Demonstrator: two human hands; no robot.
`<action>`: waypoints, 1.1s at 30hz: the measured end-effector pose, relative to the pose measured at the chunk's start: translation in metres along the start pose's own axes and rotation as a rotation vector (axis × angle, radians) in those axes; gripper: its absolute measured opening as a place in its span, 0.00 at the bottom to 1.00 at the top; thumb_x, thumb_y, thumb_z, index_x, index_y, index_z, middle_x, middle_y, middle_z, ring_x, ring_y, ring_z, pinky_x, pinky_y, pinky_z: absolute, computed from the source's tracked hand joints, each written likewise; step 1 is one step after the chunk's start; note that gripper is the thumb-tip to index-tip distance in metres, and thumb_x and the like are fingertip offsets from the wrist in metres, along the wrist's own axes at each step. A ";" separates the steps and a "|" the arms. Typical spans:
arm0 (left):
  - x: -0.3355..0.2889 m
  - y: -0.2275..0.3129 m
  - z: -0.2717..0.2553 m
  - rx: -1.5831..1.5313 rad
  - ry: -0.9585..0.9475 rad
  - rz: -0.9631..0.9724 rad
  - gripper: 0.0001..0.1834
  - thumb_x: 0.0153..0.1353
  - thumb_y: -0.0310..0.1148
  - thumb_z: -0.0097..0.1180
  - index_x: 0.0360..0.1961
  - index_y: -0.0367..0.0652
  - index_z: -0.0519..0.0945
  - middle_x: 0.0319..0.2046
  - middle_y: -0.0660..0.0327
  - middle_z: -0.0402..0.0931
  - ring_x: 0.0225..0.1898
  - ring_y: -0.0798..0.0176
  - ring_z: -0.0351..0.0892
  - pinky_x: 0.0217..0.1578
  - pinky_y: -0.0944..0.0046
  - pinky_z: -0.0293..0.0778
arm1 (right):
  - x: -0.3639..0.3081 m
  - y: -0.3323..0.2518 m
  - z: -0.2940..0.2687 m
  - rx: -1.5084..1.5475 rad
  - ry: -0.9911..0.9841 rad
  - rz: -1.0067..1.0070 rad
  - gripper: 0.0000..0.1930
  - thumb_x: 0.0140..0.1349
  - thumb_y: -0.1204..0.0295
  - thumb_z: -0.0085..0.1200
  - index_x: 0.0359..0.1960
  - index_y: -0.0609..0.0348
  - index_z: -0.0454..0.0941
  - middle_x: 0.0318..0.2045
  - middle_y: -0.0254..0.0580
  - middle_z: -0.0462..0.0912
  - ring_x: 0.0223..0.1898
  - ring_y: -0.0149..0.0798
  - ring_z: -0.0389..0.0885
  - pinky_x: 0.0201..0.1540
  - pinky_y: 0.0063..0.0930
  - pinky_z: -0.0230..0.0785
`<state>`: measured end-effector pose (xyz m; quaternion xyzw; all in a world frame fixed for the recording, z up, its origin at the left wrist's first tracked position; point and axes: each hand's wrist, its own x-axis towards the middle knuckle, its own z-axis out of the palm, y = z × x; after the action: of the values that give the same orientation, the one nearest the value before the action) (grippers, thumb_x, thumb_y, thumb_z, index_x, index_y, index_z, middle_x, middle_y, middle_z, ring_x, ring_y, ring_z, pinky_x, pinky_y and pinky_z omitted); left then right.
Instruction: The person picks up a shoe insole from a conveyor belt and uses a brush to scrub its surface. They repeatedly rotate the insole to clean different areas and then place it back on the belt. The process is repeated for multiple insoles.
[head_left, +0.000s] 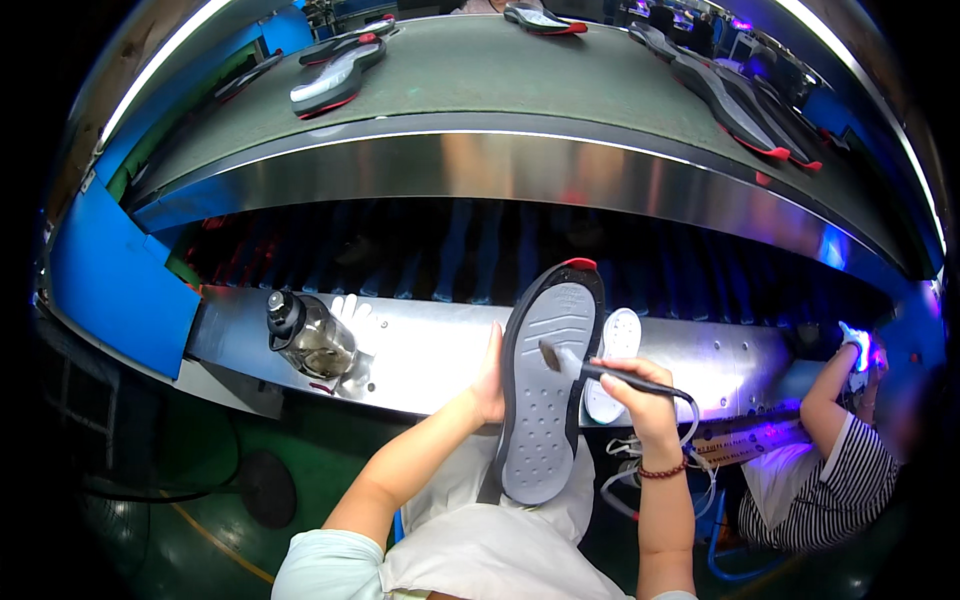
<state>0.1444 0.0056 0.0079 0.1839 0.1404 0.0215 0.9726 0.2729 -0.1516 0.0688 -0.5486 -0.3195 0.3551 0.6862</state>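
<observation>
A grey shoe sole (pixel 540 430) with a black rim and a red toe tip stands tilted in front of me, its heel end down by my lap. My left hand (pixel 488 380) grips its left edge; part of the fingers is hidden behind it. In my right hand (pixel 648 402) is a brush (pixel 602 371) with a black handle and a pale hose running from its rear. The bristles are over the middle of the sole's grey face; whether they touch it I cannot tell. A white insole-shaped piece (pixel 622 340) lies behind my right hand on the metal bench (pixel 430 350).
A dark translucent bottle (pixel 312 340) stands on the bench at left, with a white glove (pixel 355 318) beside it. Beyond, a green conveyor belt (pixel 470 85) carries several soles (pixel 340 78). A co-worker in a striped shirt (pixel 825 490) sits at right.
</observation>
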 end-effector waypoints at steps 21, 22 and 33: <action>-0.007 0.022 0.037 0.008 0.048 0.282 0.42 0.50 0.68 0.23 0.54 0.45 0.61 0.49 0.57 0.65 0.49 0.57 0.66 0.49 0.57 0.63 | -0.046 -0.016 0.032 -0.726 -0.333 -0.440 0.09 0.39 0.78 0.56 0.26 0.59 0.77 0.27 0.41 0.79 0.32 0.37 0.78 0.33 0.23 0.66; -0.009 0.018 0.038 -0.008 0.048 0.266 0.43 0.50 0.68 0.23 0.55 0.45 0.61 0.50 0.57 0.65 0.49 0.57 0.66 0.49 0.57 0.63 | -0.044 -0.026 0.027 -0.618 -0.358 -0.386 0.08 0.41 0.78 0.56 0.27 0.60 0.77 0.26 0.42 0.79 0.32 0.37 0.78 0.33 0.23 0.67; -0.014 -0.008 0.067 -0.051 -0.035 0.172 0.41 0.51 0.67 0.27 0.56 0.45 0.59 0.51 0.55 0.63 0.50 0.56 0.65 0.49 0.56 0.63 | 0.000 -0.038 0.033 -0.408 -0.206 -0.505 0.10 0.42 0.80 0.57 0.30 0.64 0.78 0.31 0.46 0.78 0.33 0.36 0.77 0.37 0.23 0.68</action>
<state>0.1502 -0.0264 0.0685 0.1705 0.1066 0.1052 0.9739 0.2508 -0.1401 0.1121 -0.5393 -0.5774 0.1566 0.5927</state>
